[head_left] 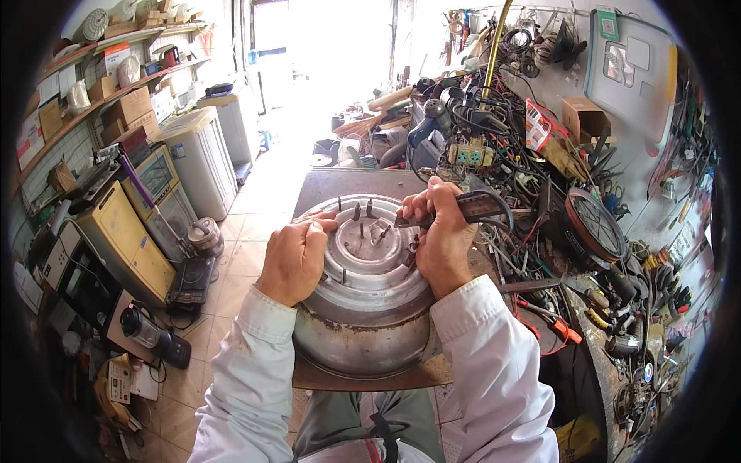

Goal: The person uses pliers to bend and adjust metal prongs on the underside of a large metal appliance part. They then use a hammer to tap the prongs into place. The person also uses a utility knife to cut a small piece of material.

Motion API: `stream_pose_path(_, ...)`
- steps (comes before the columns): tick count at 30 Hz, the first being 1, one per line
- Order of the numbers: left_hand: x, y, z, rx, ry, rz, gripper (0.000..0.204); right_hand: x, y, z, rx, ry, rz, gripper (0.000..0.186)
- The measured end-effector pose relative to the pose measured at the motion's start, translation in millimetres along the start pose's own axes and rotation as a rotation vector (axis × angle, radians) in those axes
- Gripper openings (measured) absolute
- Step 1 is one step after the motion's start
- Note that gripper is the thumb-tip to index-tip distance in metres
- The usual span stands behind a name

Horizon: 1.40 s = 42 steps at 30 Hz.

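A round, stained metal pot [363, 328] lies upside down, its stepped base facing up. Several dark metal prongs [369, 210] and a small bracket stand up from the middle of the base. My left hand [297, 258] is closed over the pot's left side, fingertips bent onto the ringed top. In my right hand [448, 239] is a dark-handled hand tool [485, 207] with a looped grip, like snips or pliers; its metal end points left, over the prongs. Exactly which kind it is, I cannot tell. The right hand's lower edge is against the pot's right side.
Under the pot is a brown board [332, 181]. A cluttered bench of cables and tools runs along the right, with a red-handled tool [552, 324] near me. Appliances, including a yellow cabinet [127, 243] and a blender [154, 336], line the left below loaded shelves [116, 96].
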State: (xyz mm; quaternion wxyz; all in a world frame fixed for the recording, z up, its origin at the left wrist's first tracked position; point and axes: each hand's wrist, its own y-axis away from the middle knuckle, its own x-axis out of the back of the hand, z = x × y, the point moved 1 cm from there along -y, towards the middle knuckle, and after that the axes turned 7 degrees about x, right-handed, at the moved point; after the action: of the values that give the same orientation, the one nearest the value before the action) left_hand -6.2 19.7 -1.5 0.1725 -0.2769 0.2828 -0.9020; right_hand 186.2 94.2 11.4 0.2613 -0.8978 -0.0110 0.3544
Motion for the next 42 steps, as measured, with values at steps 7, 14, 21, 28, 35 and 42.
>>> stream_pose_path(7,-1.1,1.0,-4.4,0.011,0.010,0.021,0.039,3.8,-1.3,3.7,0.002,-0.018,-0.010,0.031)
stream_pose_path(14,1.1,0.2,-3.1,0.034,0.048,-0.022,0.037,-1.3,7.3,-2.3,0.086,0.082,0.022,0.031)
stream_pose_path(21,19.3,5.6,-2.0,-0.118,0.051,-0.325,0.059,-2.2,11.4,4.0,0.144,0.069,0.046,0.030)
stream_pose_path(28,11.8,18.3,2.6,-0.117,0.055,-0.202,0.053,3.0,-12.6,13.2,-0.024,-0.005,0.063,0.027)
stream_pose_path(35,-2.9,23.5,19.2,0.046,-0.077,-0.076,0.059,10.3,-43.2,18.3,-0.155,-0.008,-0.168,0.025)
stream_pose_path(42,-0.8,33.6,21.6,-0.053,-0.187,-0.011,0.071,13.6,-21.3,8.4,-0.156,-0.104,-0.209,0.029)
